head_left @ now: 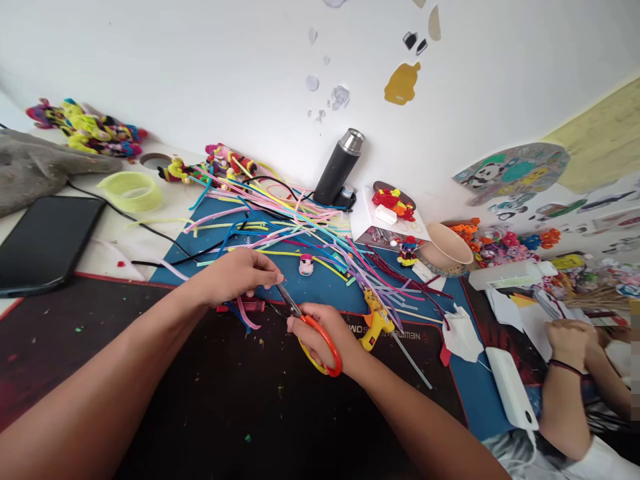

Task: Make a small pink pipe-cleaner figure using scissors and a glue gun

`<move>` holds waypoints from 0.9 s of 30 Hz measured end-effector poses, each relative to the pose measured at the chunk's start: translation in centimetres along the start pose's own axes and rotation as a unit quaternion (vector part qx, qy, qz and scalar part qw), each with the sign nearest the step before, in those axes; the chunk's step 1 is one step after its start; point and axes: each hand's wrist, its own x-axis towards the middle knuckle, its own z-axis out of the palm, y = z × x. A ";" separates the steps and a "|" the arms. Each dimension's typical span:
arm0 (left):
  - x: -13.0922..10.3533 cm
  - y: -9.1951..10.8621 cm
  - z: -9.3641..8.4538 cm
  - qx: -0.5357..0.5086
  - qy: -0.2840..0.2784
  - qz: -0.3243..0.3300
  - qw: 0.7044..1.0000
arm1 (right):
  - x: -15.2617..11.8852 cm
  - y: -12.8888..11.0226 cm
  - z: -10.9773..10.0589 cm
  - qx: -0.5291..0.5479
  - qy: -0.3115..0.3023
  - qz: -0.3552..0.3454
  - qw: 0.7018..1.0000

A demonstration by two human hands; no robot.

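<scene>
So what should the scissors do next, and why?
Probably close the blades: the right hand holds the scissors with the tips at the pink pipe cleaner that the left hand pinches, and it looks uncut.

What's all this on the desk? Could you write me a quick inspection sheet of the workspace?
Surface: dark desk mat speckled with small scraps, with a blue cutting mat behind it.
Job's things: orange-handled scissors; pink pipe cleaner.
Clutter: heap of coloured pipe cleaners, yellow glue gun, black flask, small figure, paper bowl, yellow coil.
Grippers: left hand pinches the pink pipe cleaner; right hand holds the scissors, blades at the left fingertips.
Cables: black cable running across the table.
Surroundings: white wall with stickers; another person's hands at right; dark tablet.
</scene>
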 end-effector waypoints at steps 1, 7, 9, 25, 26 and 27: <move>0.0 0.0 0.0 -0.008 0.010 0.007 1.000 | 0.0 -0.1 -0.1 0.025 -0.010 0.005 1.000; -0.1 0.0 0.2 -0.105 0.103 0.048 0.988 | -0.1 0.0 0.0 0.124 0.008 -0.048 0.991; 0.0 0.0 0.4 -0.122 0.119 0.055 0.984 | -0.2 0.3 0.0 0.143 0.011 -0.066 0.987; -1.3 2.1 2.1 -0.171 0.205 0.119 0.956 | -0.1 0.3 2.7 0.192 0.044 -0.107 0.975; -1.4 2.1 2.3 -0.165 0.208 0.121 0.956 | 0.0 0.2 3.0 0.196 0.048 -0.110 0.973; -1.4 2.2 2.4 -0.160 0.211 0.124 0.956 | 0.2 0.0 3.3 0.201 0.051 -0.115 0.972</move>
